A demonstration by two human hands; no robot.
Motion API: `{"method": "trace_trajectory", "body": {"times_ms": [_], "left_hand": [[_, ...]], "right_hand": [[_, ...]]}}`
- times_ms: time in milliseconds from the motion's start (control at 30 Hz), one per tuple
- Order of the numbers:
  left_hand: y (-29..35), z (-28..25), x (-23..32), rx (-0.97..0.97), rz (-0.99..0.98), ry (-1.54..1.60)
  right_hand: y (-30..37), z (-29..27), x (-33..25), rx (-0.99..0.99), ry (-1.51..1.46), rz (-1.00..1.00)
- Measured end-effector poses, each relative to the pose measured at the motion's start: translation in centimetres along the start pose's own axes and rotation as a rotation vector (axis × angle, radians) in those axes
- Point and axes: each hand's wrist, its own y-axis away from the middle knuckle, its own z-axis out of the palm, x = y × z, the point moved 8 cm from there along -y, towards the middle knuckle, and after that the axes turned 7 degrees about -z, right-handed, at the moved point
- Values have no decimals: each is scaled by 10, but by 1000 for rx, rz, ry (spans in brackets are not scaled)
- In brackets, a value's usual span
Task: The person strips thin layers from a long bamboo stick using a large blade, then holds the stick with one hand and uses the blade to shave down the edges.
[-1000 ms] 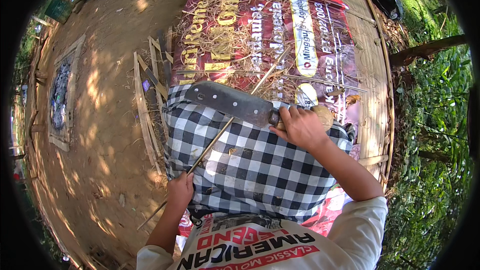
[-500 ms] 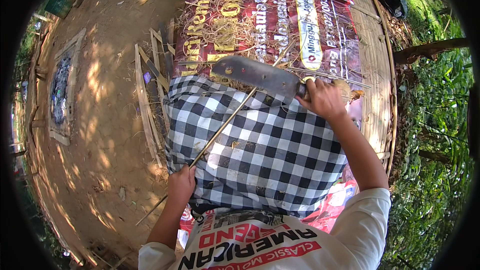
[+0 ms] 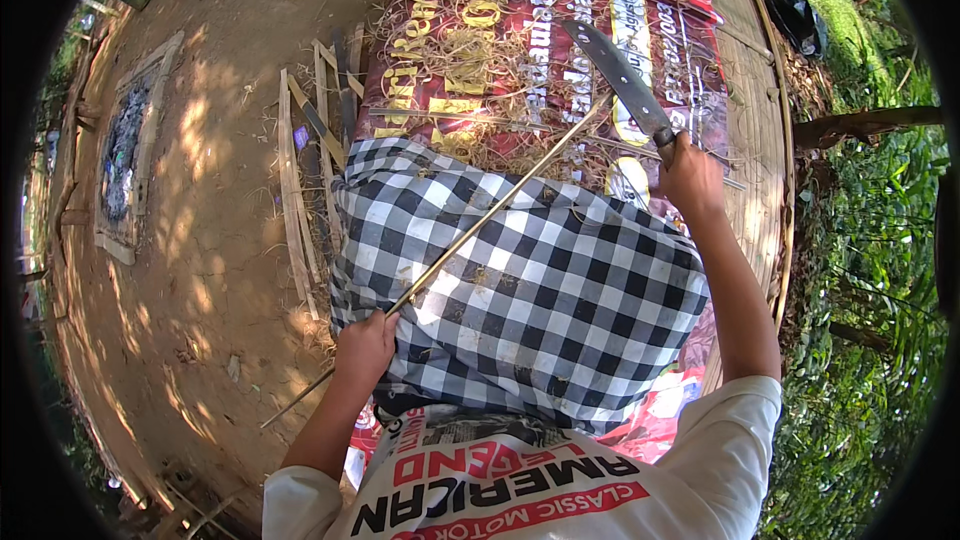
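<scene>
Closed around a long thin bamboo stick (image 3: 490, 211), my left hand (image 3: 366, 344) rests at the left side of my lap. The stick slants up to the right across the black-and-white checked cloth (image 3: 520, 300) over my legs, and its lower end sticks out behind the hand. My right hand (image 3: 692, 178) grips the handle of a machete (image 3: 628, 82), out past my right knee. Its broad dark blade points up and to the left, close to the stick's far tip; I cannot tell whether they touch.
Curly shavings (image 3: 470, 60) litter a red printed banner (image 3: 400, 90) ahead of me. Split bamboo strips (image 3: 292, 200) lean at the left beside the dirt floor (image 3: 225, 240). A bamboo platform edge (image 3: 752, 140) runs along the right, with green plants beyond. A framed pit (image 3: 130, 150) lies far left.
The machete has swung from lying across the stick to up and right of it, its blade turned more upright. My left hand still holds the stick in nearly the same place.
</scene>
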Motion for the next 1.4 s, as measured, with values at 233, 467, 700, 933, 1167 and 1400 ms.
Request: {"method": "trace_trajectory", "body": {"times_ms": [233, 467, 700, 933, 1167, 1400], "left_hand": [[5, 4, -8, 28, -6, 108], [5, 2, -7, 49, 13, 139], [5, -1, -6, 35, -9, 118], [6, 4, -13, 67, 18, 132], [7, -5, -3, 120, 35, 47], [6, 3, -8, 92, 42, 36]], "right_hand": [[25, -43, 0, 62, -78, 104], [46, -32, 10, 196, -260, 176], [63, -47, 1, 215, -475, 252], [69, -59, -81, 71, -383, -146], [43, -26, -115, -57, -59, -404], [32, -24, -83, -42, -182, -108]]}}
